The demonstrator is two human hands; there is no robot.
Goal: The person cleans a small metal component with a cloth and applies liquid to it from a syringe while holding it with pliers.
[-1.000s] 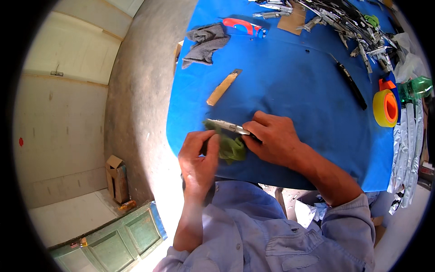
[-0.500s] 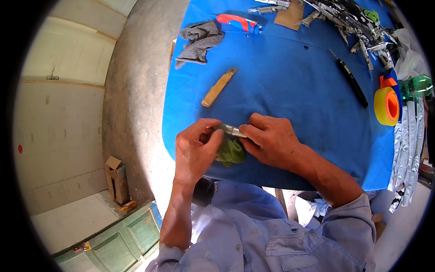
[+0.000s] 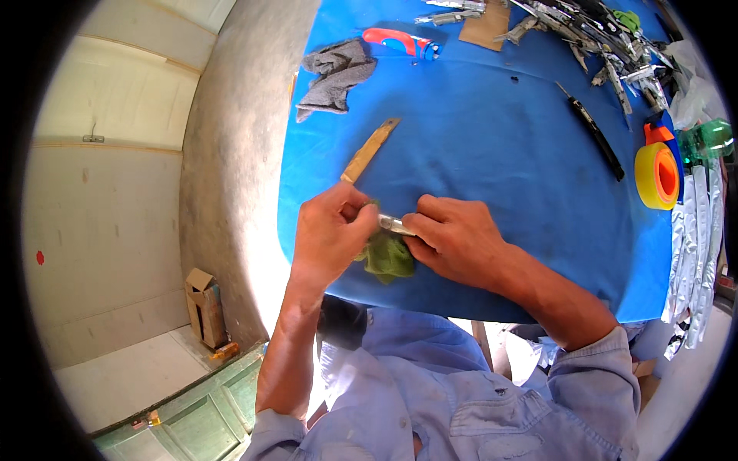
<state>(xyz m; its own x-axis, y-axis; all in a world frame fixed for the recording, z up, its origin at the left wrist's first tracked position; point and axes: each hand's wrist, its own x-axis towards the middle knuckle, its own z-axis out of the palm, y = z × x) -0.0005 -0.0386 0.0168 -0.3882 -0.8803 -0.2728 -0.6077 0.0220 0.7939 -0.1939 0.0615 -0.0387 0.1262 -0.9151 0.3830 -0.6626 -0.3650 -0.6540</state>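
Near the table's front edge, a small silver metal part (image 3: 396,225) is held between my hands. My right hand (image 3: 461,237) pinches its right end with thumb and fingers. My left hand (image 3: 327,234) is closed at the other end, gripping a green cloth (image 3: 388,257) that hangs down below the part. The left fingertips are somewhat blurred, and the part's left end is hidden by them and the cloth. Just beyond my left hand lies a flat, worn yellowish-brown strip (image 3: 370,150).
The blue-covered table (image 3: 477,146) carries a grey cloth (image 3: 336,75), a red and blue tool (image 3: 401,44), a thin black tool (image 3: 596,137) and a yellow tape roll (image 3: 656,177). Many metal parts (image 3: 584,38) are piled at the far right, near a green bottle (image 3: 706,140).
My left hand has shifted slightly left and up, and more of the metal part's left side shows. The right hand keeps its pinch almost in place.
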